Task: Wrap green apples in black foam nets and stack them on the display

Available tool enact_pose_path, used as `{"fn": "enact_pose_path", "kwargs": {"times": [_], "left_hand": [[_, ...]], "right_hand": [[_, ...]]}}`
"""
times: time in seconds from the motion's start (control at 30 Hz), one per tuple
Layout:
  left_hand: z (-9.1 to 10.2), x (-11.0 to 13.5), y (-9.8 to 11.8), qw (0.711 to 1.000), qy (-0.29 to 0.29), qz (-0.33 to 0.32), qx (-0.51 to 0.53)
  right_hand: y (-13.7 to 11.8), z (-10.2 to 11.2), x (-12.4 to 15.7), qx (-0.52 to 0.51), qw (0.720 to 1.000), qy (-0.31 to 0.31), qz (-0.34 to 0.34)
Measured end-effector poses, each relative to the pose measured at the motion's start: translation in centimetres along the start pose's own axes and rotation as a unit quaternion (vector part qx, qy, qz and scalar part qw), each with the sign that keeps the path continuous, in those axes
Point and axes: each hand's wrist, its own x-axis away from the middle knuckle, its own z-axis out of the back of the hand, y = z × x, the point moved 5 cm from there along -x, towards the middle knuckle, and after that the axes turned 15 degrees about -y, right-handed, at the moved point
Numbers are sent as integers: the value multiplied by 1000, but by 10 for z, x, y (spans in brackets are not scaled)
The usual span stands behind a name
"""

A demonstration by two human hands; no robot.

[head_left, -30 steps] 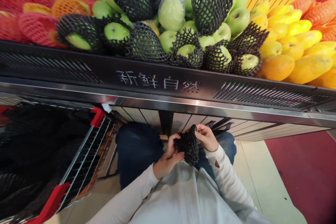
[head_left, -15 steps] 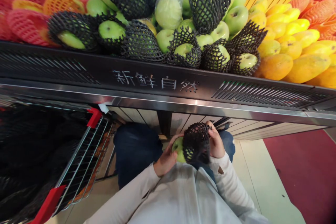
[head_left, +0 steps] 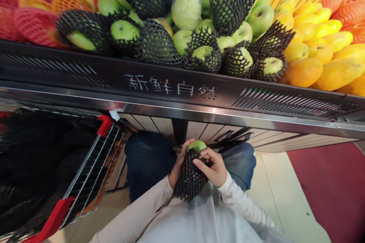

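Low over my lap, a green apple point(head_left: 196, 145) sits partly inside a black foam net sleeve point(head_left: 190, 180). Its bare top faces the display, and the sleeve hangs loose toward my body. My left hand point(head_left: 179, 167) is wrapped round the left side of the apple and sleeve. On the other side, my right hand point(head_left: 214, 166) is closed on the apple's sleeved right side, thumb across the net. The palms and the apple's underside are hidden.
Ahead stands a display shelf point(head_left: 171, 85) of green apples point(head_left: 261, 19), some in black nets, with yellow mangoes point(head_left: 303, 72) to the right and pink-netted fruit point(head_left: 37, 24) to the left. A wire cart point(head_left: 94, 167) heaped with dark netting point(head_left: 42, 171) is at my left.
The apple and sleeve have turned: the bare end now points toward the shelf and the net hangs toward me. My right hand has come in leftward, closer to my left hand.
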Motion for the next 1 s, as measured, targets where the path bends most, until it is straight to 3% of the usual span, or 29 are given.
{"fn": "enact_pose_path", "kwargs": {"times": [0.1, 0.17, 0.3, 0.4, 0.47, 0.5, 0.57, 0.63, 0.73, 0.83, 1.0], "left_hand": [[-4, 0, -2, 1000, -17, -9, 17], [-7, 1, -1, 1000, -18, -17, -9], [-12, 2, 5, 998, -10, -39, -50], [-17, 4, 8, 999, -19, -48, -13], [-19, 5, 10, 998, -17, -57, -4], [-19, 6, 11, 998, -18, -62, -13], [-20, 7, 14, 996, -29, -74, -44], [-20, 7, 14, 992, -41, -69, -93], [-14, 5, 12, 984, -24, -47, -172], [-7, 0, 9, 981, -2, -29, -194], [-2, -1, 0, 982, -7, 14, -187]], "right_hand": [[-1, 11, 2, 65, 991, 116, 8], [-2, 15, 1, 76, 989, 126, 8], [4, 18, -3, -11, 997, 74, -19], [11, 6, -5, -124, 991, -40, -41], [8, -5, -4, -93, 988, -117, -29], [4, -7, -4, -42, 991, -124, -2], [-8, -7, -2, 85, 991, -67, 75], [-19, -2, 2, 176, 975, 34, 130], [-23, 8, 3, 210, 962, 129, 117], [-11, 22, -5, 147, 979, 128, 54], [32, 43, -29, -48, 995, 75, -51]]}}
